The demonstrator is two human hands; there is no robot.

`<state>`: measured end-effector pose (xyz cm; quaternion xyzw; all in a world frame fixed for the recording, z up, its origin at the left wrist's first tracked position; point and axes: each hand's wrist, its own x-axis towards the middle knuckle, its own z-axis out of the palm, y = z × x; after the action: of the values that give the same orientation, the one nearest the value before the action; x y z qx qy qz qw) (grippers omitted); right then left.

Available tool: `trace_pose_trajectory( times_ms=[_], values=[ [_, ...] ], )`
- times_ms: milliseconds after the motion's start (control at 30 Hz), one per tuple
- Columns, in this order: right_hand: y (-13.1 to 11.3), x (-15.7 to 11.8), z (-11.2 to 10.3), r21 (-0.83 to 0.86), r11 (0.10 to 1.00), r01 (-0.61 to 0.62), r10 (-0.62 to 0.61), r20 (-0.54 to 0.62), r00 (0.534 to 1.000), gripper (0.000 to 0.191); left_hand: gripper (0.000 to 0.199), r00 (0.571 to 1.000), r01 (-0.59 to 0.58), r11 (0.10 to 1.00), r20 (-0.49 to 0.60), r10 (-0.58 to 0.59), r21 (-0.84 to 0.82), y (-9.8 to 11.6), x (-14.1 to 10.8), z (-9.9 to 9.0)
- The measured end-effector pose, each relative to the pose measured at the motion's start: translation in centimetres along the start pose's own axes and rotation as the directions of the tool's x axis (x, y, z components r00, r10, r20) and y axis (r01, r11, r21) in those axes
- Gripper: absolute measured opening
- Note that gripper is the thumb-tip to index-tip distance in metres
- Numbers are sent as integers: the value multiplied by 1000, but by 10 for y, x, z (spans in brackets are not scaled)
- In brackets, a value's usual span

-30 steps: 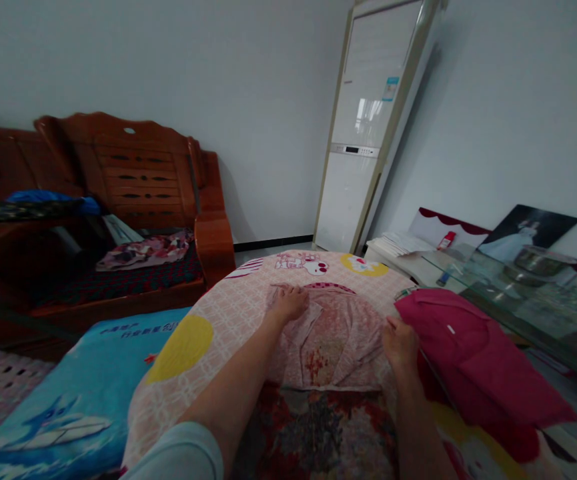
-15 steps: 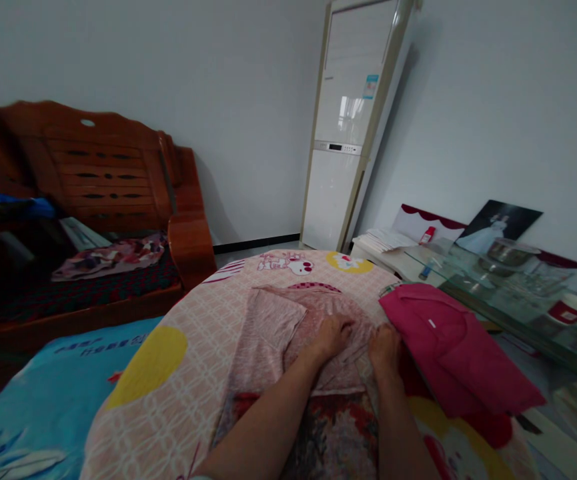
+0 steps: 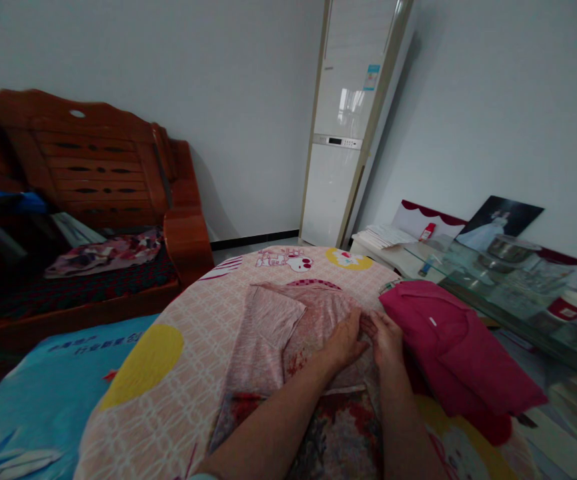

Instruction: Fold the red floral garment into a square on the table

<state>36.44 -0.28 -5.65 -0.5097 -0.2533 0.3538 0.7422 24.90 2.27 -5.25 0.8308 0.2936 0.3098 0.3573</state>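
A pink short-sleeved shirt (image 3: pixel 268 360) lies spread on the round table, one sleeve (image 3: pixel 278 317) folded inward over its left side. Its lower part carries a dark red and grey floral print (image 3: pixel 335 427). My left hand (image 3: pixel 345 340) rests on the upper right part of the shirt, fingers stretched out and thumb apart. At the shirt's right edge my right hand (image 3: pixel 387 335) has its fingers bent around the cloth, their tips close to my left fingertips. A folded magenta garment (image 3: pixel 448 333) lies just right of my right hand.
A patterned cloth (image 3: pixel 203 333) covers the table. Left are a wooden bench (image 3: pixel 98 153) and a blue printed mat (image 3: pixel 63 387). A tall white air conditioner (image 3: pixel 335 187) stands in the corner. At right, a glass shelf (image 3: pixel 498 300) holds bowls and a cup.
My left hand has slid right across the shirt and its fingers have straightened. My right hand has shifted slightly up and bends its fingers at the shirt's edge. The view has tilted slightly.
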Motion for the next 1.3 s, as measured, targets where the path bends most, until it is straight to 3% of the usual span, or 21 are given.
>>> trace_pose_trajectory(
  times_ms=[100,200,333,400,467,700,900,967,1033,1167,1233,1300],
  values=[
    [-4,-4,5,36,999,-14,11,82,997,36,52,995,22,999,-91,-26,-44,-6,8,-5],
    [-5,-5,6,29,1000,-8,5,89,996,38,57,963,120,991,-235,-132,-64,-19,18,-25],
    [-3,-4,2,-3,1000,-27,27,66,997,43,65,841,311,941,-423,-337,-131,-50,19,-67],
    [-2,-5,1,-25,998,-49,51,73,996,45,61,779,413,899,-456,-430,-142,-63,14,-84],
    [-1,-6,1,-50,997,-65,70,88,994,46,53,745,482,866,-458,-486,-135,-70,9,-95],
    [1,-11,6,-176,981,-78,110,180,977,48,24,750,517,856,-477,-459,-11,-66,7,-96],
    [4,-12,6,-243,965,-96,140,168,976,49,42,687,565,820,-604,-404,95,-72,-2,-106],
    [5,-12,6,-237,967,-99,139,162,977,45,51,695,525,837,-644,-319,152,-71,-1,-106],
    [6,-12,6,-232,968,-100,139,158,978,43,51,739,462,861,-629,-241,214,-65,5,-102],
    [7,-10,8,-243,962,-125,163,140,977,40,36,875,367,882,-433,-218,296,-46,28,-82],
    [6,-10,8,-251,959,-129,167,136,977,38,34,911,353,864,-340,-232,358,-37,42,-71],
    [6,-11,9,-261,959,-110,149,133,980,37,32,922,367,836,-278,-269,407,-32,56,-64]
  ],
)
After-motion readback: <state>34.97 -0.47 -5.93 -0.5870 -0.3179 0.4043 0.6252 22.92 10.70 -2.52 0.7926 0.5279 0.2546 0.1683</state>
